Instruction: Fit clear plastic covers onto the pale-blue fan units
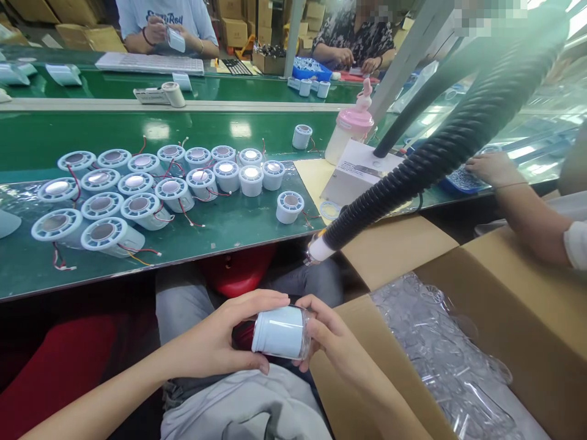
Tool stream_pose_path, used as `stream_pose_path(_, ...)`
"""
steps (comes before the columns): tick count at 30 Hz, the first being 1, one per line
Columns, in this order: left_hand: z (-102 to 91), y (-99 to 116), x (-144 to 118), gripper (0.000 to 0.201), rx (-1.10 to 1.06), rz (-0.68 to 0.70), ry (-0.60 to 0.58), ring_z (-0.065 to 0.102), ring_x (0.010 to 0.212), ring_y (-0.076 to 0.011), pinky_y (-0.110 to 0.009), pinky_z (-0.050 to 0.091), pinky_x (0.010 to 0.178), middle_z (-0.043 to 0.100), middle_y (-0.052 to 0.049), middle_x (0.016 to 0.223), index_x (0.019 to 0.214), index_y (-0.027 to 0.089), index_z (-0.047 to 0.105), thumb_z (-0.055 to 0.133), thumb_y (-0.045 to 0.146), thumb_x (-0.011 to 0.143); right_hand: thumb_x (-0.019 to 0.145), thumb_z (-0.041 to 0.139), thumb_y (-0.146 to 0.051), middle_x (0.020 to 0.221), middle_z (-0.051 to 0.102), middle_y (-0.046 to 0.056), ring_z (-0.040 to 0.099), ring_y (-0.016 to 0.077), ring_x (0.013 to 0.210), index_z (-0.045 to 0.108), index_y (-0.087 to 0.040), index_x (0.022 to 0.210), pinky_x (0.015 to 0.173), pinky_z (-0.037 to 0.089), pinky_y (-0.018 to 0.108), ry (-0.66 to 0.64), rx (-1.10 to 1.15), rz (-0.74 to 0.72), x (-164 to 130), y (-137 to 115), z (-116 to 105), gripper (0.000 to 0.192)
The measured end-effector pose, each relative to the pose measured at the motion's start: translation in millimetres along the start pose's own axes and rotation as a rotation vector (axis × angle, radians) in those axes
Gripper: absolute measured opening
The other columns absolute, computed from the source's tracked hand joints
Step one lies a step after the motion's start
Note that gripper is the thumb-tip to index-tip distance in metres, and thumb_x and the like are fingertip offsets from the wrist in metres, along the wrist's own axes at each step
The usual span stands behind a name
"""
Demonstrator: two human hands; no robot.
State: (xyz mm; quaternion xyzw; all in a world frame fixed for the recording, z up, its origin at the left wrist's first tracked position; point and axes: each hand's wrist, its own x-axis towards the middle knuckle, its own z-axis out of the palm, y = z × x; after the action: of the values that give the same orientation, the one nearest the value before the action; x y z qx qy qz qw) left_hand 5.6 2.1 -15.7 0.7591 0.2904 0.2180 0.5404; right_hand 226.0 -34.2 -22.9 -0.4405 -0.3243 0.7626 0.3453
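Note:
Above my lap I hold a light blue cylindrical housing (279, 330) lying on its side, with a transparent plastic cup (306, 333) around it. My left hand (229, 336) grips the housing's left end, fingers over the top and thumb below. At the right end, my right hand (328, 333) is closed on the cup, its fingertips around the closed end. On the green bench, similar light blue housings (172, 189) stand in rows with round metallic centres; thin red and white wires with small plugs trail from several. One housing (290, 206) stands apart near the bench edge.
A cardboard box (499, 305) of transparent plastic cups (440, 348) is at right. A black corrugated hose (413, 165) hangs diagonally, its white nozzle (320, 249) above my hands. A pink-lidded bottle (351, 125) stands behind. Two people sit opposite; another person's arm (527, 201) reaches in at right.

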Motion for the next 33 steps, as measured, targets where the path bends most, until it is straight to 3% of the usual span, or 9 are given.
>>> stream_pose_path(9,-0.4,-1.0,0.6,0.076,-0.050,0.073,0.004,0.044,0.130,-0.0287,-0.046,0.037,0.107,0.045,-0.009,0.142,0.136,0.036,0.040,0.077,0.023,0.071,0.068,0.050,-0.077,0.049,0.063,0.001,0.054,0.0097,0.031,0.048,-0.018,0.077,0.026,0.038,0.012,-0.047,0.168,0.246,4.0,8.7,6.2,0.060)
stream_pose_path(13,1.1,-0.2,0.0,0.073,-0.096,0.063,0.015,0.044,0.128,-0.0287,-0.044,0.038,0.106,0.046,-0.008,0.140,0.134,0.035,0.044,0.077,0.019,0.071,0.086,0.016,-0.070,0.046,0.058,0.004,0.050,0.0054,0.029,0.055,-0.012,0.062,0.024,0.030,0.010,-0.118,0.224,0.423,5.0,7.7,7.9,0.074)
stream_pose_path(16,2.5,4.5,-1.6,0.065,-0.199,-0.047,0.034,0.047,0.124,-0.0279,-0.041,0.043,0.102,0.048,-0.009,0.135,0.131,0.031,0.046,0.074,0.019,0.074,0.086,0.001,-0.070,0.046,0.056,0.004,0.049,0.0066,0.029,0.056,-0.011,0.063,0.024,0.030,0.012,-0.164,0.150,0.411,3.6,7.9,7.5,0.083)
stream_pose_path(19,3.9,9.3,-2.3,0.056,-0.425,-0.207,0.042,0.053,0.117,-0.0256,-0.038,0.047,0.097,0.049,-0.008,0.131,0.131,0.029,0.045,0.069,0.022,0.080,0.091,0.026,-0.060,0.065,0.065,0.005,0.062,0.0124,0.046,0.055,-0.014,0.092,0.040,0.050,0.020,0.016,-0.129,0.097,0.3,8.6,3.1,0.054)
stream_pose_path(21,4.8,10.4,-1.5,0.053,-0.567,-0.260,0.041,0.057,0.112,-0.0239,-0.038,0.048,0.095,0.051,-0.007,0.127,0.130,0.029,0.044,0.067,0.024,0.082,0.092,0.044,-0.035,0.106,0.066,0.012,0.068,0.0177,0.084,0.047,-0.019,0.115,0.071,0.058,0.031,0.146,-0.436,-0.291,-1.7,9.3,-1.9,0.028)
stream_pose_path(23,5.4,9.6,0.0,0.052,-0.639,-0.279,0.049,0.059,0.109,-0.0234,-0.037,0.049,0.093,0.054,-0.006,0.122,0.129,0.029,0.045,0.067,0.026,0.081,0.087,0.049,-0.012,0.143,0.041,0.011,0.050,0.0215,0.123,0.039,-0.027,0.128,0.099,0.046,0.041,0.109,-0.727,-0.680,-2.7,9.7,-6.9,0.045)
stream_pose_path(25,5.3,8.1,1.6,0.055,-0.653,-0.292,0.059,0.058,0.109,-0.0249,-0.037,0.050,0.091,0.057,-0.006,0.119,0.129,0.029,0.046,0.069,0.028,0.080,0.084,0.049,-0.002,0.150,0.030,0.006,0.037,0.0217,0.134,0.039,-0.033,0.131,0.107,0.038,0.044,-0.011,-0.877,-0.887,-3.0,9.7,-10.0,0.057)
stream_pose_path(27,4.0,7.3,2.6,0.062,-0.629,-0.299,0.051,0.057,0.111,-0.0268,-0.038,0.051,0.090,0.057,-0.007,0.120,0.132,0.030,0.045,0.072,0.030,0.077,0.083,0.057,-0.004,0.145,0.040,0.006,0.041,0.0215,0.131,0.044,-0.035,0.129,0.105,0.041,0.041,-0.064,-0.817,-0.851,-2.9,9.6,-10.5,0.057)
stream_pose_path(33,-2.2,9.3,3.1,0.070,-0.543,-0.251,-0.018,0.053,0.118,-0.0255,-0.040,0.043,0.102,0.046,-0.006,0.138,0.135,0.034,0.044,0.075,0.020,0.074,0.074,0.075,-0.032,0.115,0.064,0.006,0.066,0.0205,0.094,0.053,-0.031,0.123,0.074,0.057,0.030,-0.070,-0.095,-0.331,-3.0,14.9,-7.1,0.054)
